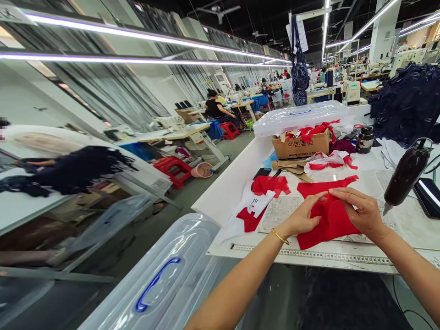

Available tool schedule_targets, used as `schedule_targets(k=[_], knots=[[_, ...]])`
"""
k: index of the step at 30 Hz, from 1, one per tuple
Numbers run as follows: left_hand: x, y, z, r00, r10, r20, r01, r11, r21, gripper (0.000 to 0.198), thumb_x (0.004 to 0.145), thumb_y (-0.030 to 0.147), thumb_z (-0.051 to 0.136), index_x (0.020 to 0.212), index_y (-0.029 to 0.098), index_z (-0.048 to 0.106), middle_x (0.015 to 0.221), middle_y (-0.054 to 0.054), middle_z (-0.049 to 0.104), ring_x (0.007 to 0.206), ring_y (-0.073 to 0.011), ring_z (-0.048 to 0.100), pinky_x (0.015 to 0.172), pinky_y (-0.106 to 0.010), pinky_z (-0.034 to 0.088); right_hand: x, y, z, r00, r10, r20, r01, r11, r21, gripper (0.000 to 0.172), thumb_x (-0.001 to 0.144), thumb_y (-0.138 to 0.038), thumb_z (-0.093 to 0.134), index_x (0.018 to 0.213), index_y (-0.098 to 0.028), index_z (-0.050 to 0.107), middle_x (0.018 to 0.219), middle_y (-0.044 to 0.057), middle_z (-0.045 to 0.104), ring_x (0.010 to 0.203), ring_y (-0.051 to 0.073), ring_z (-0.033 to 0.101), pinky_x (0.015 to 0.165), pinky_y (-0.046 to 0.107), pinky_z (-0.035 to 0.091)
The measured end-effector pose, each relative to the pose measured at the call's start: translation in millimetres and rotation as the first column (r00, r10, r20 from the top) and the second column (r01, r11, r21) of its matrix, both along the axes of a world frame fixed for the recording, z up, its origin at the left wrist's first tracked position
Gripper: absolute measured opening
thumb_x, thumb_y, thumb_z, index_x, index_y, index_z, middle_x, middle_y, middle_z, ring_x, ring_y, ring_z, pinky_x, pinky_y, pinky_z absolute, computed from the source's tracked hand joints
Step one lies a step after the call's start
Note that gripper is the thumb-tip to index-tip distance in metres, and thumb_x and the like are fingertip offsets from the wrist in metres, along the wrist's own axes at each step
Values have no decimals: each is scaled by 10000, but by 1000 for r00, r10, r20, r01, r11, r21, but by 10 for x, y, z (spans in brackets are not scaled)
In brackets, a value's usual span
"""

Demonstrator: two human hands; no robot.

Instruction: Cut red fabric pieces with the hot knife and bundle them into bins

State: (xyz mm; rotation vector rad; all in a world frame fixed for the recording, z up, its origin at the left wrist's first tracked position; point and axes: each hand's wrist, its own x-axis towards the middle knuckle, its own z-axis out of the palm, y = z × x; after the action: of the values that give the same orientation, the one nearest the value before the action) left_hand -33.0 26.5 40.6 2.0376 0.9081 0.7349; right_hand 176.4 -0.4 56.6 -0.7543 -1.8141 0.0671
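Your left hand and right hand rest with their fingers extended and open, pressing on the red fabric piece. Even pressure keeps it smooth. It lies near the front edge of the desk, just behind the tape measure.

Red cloth on speckled grey-white sheet, navy fabric heap beyond

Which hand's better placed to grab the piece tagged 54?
Left, probably. The left hand rests on the red fabric on the side nearest the piece tagged 54. The right hand is on the far side of the fabric, with the left arm in between.
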Motion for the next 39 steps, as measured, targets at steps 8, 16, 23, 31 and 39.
schedule_targets(k=[8,16,23,31,39], knots=[[-223,-68,132,892,449,-56,-332,733,594,170,859,145,568,942,209,702,832,-40,687,836,-214,556,807,-371,445,210,-90,22,981,-193,-2,193,975,110,412,898,-23,488,1153,-259,709,1023,36,766,919,149,731,827,269,616],[-634,-641,-91,881,269,-389,45,771,635,155,875,372,681,870,217,681,790,-16,660,827,-203,541,876,-391,358,505,-332,-435,967,-104,232,138,981,-137,356,933,-176,513,1253,-257,646,1119,69,739,994,195,712,898,348,604],[-584,-587,-338,891,348,-291,-160,842,515,132,928,261,587,864,223,696,720,-18,662,801,-200,550,789,-365,365,639,-426,-678,955,-216,205,262,936,-236,277,952,-214,514,1183,-255,662,999,51,748,868,172,722,802,293,603],[-290,-176,-433,823,447,-351,-202,808,554,207,850,333,691,1015,209,714,887,-57,648,909,-240,522,780,-382,378,526,-386,-689,931,-323,169,348,926,-147,238,930,-174,552,1127,-251,662,977,21,759,880,170,728,812,294,609],[-245,-85,-354,856,448,-257,-170,715,678,143,888,180,579,841,208,711,867,-52,663,892,-227,531,808,-392,366,565,-367,-671,884,-412,222,426,905,-15,231,939,-179,553,1127,-257,665,968,19,763,864,177,737,779,294,622]])
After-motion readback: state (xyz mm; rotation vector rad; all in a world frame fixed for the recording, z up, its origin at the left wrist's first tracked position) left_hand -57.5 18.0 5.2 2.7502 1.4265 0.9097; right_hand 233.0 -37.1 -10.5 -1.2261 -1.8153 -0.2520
